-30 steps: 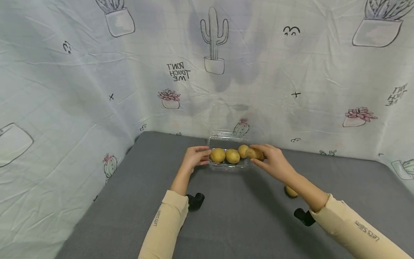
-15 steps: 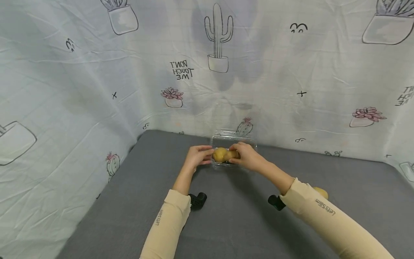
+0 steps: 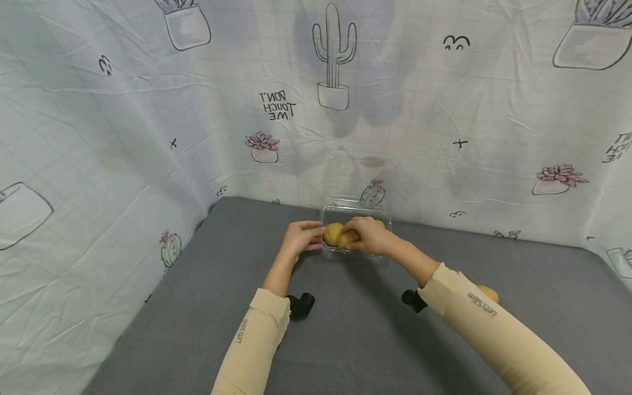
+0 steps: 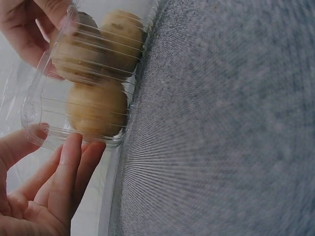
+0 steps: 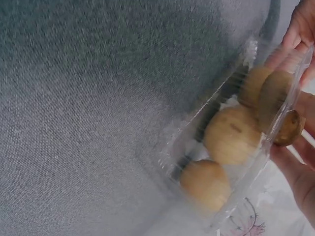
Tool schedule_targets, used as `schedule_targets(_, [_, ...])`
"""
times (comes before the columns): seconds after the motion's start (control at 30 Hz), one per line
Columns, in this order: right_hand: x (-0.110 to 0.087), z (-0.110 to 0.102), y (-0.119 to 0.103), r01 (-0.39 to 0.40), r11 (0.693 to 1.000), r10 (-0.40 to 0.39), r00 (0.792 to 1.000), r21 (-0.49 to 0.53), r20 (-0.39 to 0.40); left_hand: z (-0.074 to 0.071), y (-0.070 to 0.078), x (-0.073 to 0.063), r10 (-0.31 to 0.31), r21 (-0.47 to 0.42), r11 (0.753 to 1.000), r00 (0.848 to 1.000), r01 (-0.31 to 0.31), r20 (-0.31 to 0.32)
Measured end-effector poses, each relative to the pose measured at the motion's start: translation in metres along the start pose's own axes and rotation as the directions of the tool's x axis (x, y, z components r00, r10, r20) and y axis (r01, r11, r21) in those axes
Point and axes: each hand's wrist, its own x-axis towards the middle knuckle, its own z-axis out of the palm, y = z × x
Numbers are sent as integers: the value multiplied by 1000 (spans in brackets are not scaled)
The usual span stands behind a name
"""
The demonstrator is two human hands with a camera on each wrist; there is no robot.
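Note:
An open clear plastic clamshell container [image 3: 388,226] near the back edge of the table holds several yellow-brown potatoes. My left hand [image 3: 301,237] is at its left end; in the left wrist view, the fingertips [image 4: 74,140] touch the end wall with the fingers nearly straight and the thumb by the rim. Over the container, my right hand [image 3: 367,235] grips a potato [image 3: 348,240], held between thumb and fingers just above the rim in the right wrist view. Beside it, at the left end, sits another potato [image 3: 333,233]. The hand partly hides the potatoes behind.
The container's raised lid [image 3: 356,170] leans by the patterned cloth backdrop [image 3: 419,109]. One more potato [image 3: 489,293] lies on the grey table [image 3: 355,340] beyond my right sleeve, partly hidden. Black devices [image 3: 302,305] are worn at both wrists.
My right hand has carried its potato leftward, from the container's right end to beside the leftmost potato, and lowered it slightly. The left hand stays at the container's end. The head view shifts slightly.

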Motion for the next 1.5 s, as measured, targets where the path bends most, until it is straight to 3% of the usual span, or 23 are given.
schedule_targets(0.13, [6,3,2,17,1000,-17,1000,-6,20,-2,0,-1,-12,10,1000,1000,12,-2])
schedule_targets(0.43, [20,18,1,-11,1000,11,1000,-26,-18,-2,2,-4,-14,7,1000,1000,14,19])
schedule_targets(0.5, [23,19,0,1,1000,-2,1000,-9,-9,-2,-2,1,-10,6,1000,1000,10,15])
schedule_targets(0.77, [26,18,7,90,996,-90,996,15,-18,-1,0,-3,30,12,999,999,-30,31])
schedule_targets(1.13, [27,21,11,180,984,-180,984,15,-13,-2,-3,1,-12,20,1000,1000,12,15])
schedule_targets(1.5, [21,22,15,121,988,-119,993,101,-29,-1,-2,0,-10,9,1000,1000,10,18])
